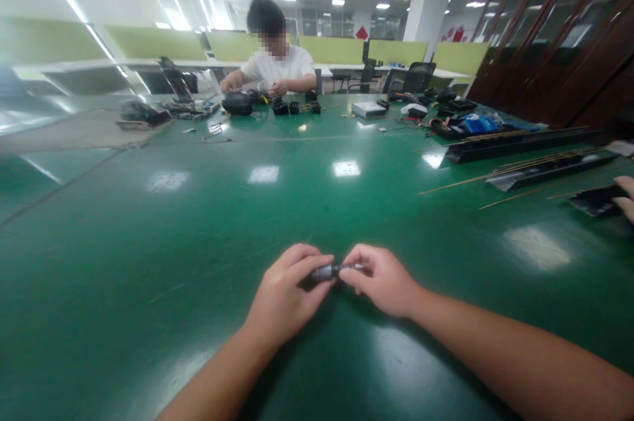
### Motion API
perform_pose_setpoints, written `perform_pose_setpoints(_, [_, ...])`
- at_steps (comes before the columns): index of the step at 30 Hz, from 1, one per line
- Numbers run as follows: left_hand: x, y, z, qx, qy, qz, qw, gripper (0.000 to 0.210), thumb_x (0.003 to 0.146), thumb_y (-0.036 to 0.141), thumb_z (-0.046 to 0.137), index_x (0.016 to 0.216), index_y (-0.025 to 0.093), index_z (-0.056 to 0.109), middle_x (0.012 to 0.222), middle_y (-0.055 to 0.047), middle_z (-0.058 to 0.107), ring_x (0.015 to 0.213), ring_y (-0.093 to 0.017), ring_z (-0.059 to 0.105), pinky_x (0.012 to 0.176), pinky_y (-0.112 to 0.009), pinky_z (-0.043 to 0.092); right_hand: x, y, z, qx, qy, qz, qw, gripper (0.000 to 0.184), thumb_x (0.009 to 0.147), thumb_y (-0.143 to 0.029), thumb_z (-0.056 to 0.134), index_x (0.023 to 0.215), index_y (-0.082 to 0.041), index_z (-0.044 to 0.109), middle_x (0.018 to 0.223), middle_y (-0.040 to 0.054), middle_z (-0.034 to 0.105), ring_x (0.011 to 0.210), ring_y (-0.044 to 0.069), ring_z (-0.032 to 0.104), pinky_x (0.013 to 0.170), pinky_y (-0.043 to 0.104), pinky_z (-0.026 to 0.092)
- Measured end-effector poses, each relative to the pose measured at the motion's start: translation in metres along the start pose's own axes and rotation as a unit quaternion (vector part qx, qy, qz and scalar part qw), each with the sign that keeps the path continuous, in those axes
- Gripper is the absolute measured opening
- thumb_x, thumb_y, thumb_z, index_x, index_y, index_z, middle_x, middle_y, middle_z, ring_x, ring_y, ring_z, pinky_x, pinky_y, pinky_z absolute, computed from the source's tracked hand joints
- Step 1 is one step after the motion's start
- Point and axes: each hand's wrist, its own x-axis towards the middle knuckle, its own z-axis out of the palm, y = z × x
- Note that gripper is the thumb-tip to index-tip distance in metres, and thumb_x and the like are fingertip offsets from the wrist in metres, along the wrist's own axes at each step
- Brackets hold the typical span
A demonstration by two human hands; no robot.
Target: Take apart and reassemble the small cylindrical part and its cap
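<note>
Low over the green table, my left hand [287,289] grips a small dark cylinder with a thin shaft [323,272], thumb on one side and fingers on the other. It lies about level, its narrow end pointing right. My right hand [379,279] pinches that thin shaft between thumb and fingertips, close to my left fingertips. A short shiny piece shows past the right fingers. Part of the cylinder is hidden in my left palm, and its exact kind is too small to make out.
The green table [208,209] reflects ceiling lights. Across it a person [282,67] handles small parts near a black case [236,103]. To the right lie black channels [515,143] with thin rods, a blue bundle [478,122] and another person's hand [627,196] at the edge.
</note>
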Motion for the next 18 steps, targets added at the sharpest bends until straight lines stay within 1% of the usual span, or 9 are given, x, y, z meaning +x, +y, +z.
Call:
perform_pose_setpoints(3, [0.0000,0.0004,-0.0010,0.003,0.003,0.006,1.000,0.020,0.085,0.021,0.069,0.104,0.022,0.073,0.100,-0.006,0.068,0.091,-0.017,0.066,0.079,-0.027,0.056,-0.0002,0.0011,-0.0004,-0.003,0.000,0.003,1.000,0.015,0.085,-0.030,0.068,0.084,-0.017,0.062,0.066,-0.0030,0.060,0.057,0.012,0.056,0.056,0.023,0.043])
perform_pose_setpoints(7, [-0.0002,-0.0010,-0.0025,0.009,0.005,0.003,1.000,0.022,0.084,0.020,0.071,0.106,0.023,0.072,0.101,-0.005,0.068,0.092,-0.016,0.065,0.080,-0.026,0.055,-0.0001,0.0026,-0.0008,0.003,-0.002,0.006,1.000,0.015,0.086,-0.032,0.067,0.086,-0.017,0.063,0.066,-0.0026,0.062,0.055,0.011,0.056,0.055,0.023,0.043])
perform_pose_setpoints(18, [-0.0002,-0.0023,-0.0044,0.012,0.009,-0.002,1.000,0.021,0.085,0.019,0.070,0.106,0.023,0.073,0.102,-0.005,0.068,0.092,-0.016,0.065,0.080,-0.026,0.055,0.0004,0.0035,-0.0002,0.029,0.006,0.012,0.999,0.013,0.084,-0.028,0.068,0.087,-0.017,0.062,0.067,-0.0021,0.063,0.055,0.011,0.058,0.054,0.023,0.044])
